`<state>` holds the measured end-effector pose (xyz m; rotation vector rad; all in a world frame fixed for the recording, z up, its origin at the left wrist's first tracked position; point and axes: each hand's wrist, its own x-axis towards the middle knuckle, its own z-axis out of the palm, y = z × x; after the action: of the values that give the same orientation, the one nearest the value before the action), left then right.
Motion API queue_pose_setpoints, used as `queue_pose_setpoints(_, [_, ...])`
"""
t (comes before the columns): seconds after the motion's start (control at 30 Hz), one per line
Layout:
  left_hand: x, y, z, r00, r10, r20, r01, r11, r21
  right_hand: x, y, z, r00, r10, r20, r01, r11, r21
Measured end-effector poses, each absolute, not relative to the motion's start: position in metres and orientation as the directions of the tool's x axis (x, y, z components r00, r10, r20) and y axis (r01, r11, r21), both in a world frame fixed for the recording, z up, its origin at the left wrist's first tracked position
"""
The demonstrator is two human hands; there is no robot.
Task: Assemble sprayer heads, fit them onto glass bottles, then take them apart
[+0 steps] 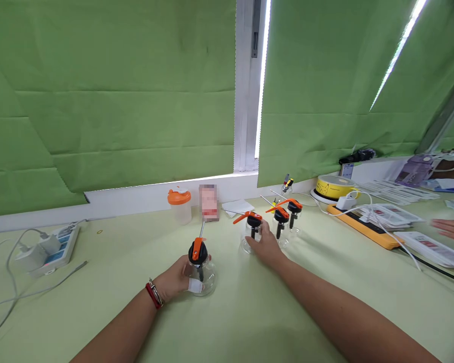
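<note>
My left hand (177,282) is wrapped round a clear glass oil bottle (201,272) with a black cap, an orange lever and a metal spout, standing on the pale green table (98,292). A bandage covers one fingertip and a red band sits on the wrist. My right hand (267,247) grips a second bottle of the same kind (251,229) farther back. Two more such bottles (282,224) (294,214) stand just right of it, near the wall.
An orange-lidded plastic cup (180,204) and a small red card (209,202) stand by the wall. A white power strip (56,247) with cables lies at left, an orange one (363,227) at right beside a yellow tin (335,187) and papers. Another person's hand (452,229) rests at the right edge.
</note>
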<state>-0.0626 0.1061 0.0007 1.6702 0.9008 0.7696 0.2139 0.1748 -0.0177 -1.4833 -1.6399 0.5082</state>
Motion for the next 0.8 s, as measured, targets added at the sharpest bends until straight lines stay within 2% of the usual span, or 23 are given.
queue_pose_setpoints(0.17, [-0.075, 0.103, 0.01, 0.599, 0.8, -0.005, 0.112, -0.078, 0.991, 0.23, 0.186, -0.028, 0.201, 0.922, 0.33, 0.58, 0.16, -0.799])
queue_pose_setpoints(0.27, [-0.079, 0.102, 0.013, 0.588, 0.808, -0.031, 0.097, -0.033, 0.995, 0.234, 0.183, -0.027, 0.264, 0.874, 0.409, 0.574, 0.198, -0.794])
queue_pose_setpoints(0.33, [-0.08, 0.101, 0.014, 0.589, 0.807, -0.045, 0.098, -0.016, 0.995, 0.231, 0.173, -0.018, 0.267, 0.794, 0.546, 0.622, 0.291, -0.727])
queue_pose_setpoints(0.4, [-0.079, 0.101, 0.015, 0.614, 0.787, -0.054, 0.108, -0.016, 0.994, 0.223, 0.158, -0.004, 0.189, 0.679, 0.71, 0.688, 0.424, -0.589])
queue_pose_setpoints(0.47, [-0.077, 0.102, 0.016, 0.656, 0.754, -0.037, 0.097, -0.036, 0.995, 0.212, 0.142, 0.011, 0.113, 0.618, 0.778, 0.666, 0.534, -0.521])
queue_pose_setpoints(0.53, [-0.074, 0.102, 0.015, 0.697, 0.717, 0.001, 0.051, -0.05, 0.997, 0.197, 0.129, 0.023, 0.005, 0.711, 0.703, 0.543, 0.589, -0.599])
queue_pose_setpoints(0.57, [-0.073, 0.102, 0.013, 0.718, 0.696, 0.013, 0.022, -0.041, 0.999, 0.189, 0.125, 0.027, -0.093, 0.801, 0.592, 0.442, 0.566, -0.696])
queue_pose_setpoints(0.63, [-0.071, 0.1, 0.011, 0.752, 0.659, 0.008, -0.026, 0.017, 1.0, 0.173, 0.123, 0.031, -0.236, 0.921, 0.311, 0.241, 0.365, -0.899])
queue_pose_setpoints(0.67, [-0.07, 0.098, 0.01, 0.762, 0.647, -0.003, -0.046, 0.059, 0.997, 0.166, 0.124, 0.032, -0.246, 0.946, 0.21, 0.159, 0.253, -0.954])
queue_pose_setpoints(0.8, [-0.07, 0.09, 0.01, 0.733, 0.68, -0.016, -0.159, 0.194, 0.968, 0.148, 0.135, 0.03, -0.27, 0.963, -0.019, -0.047, -0.033, -0.998])
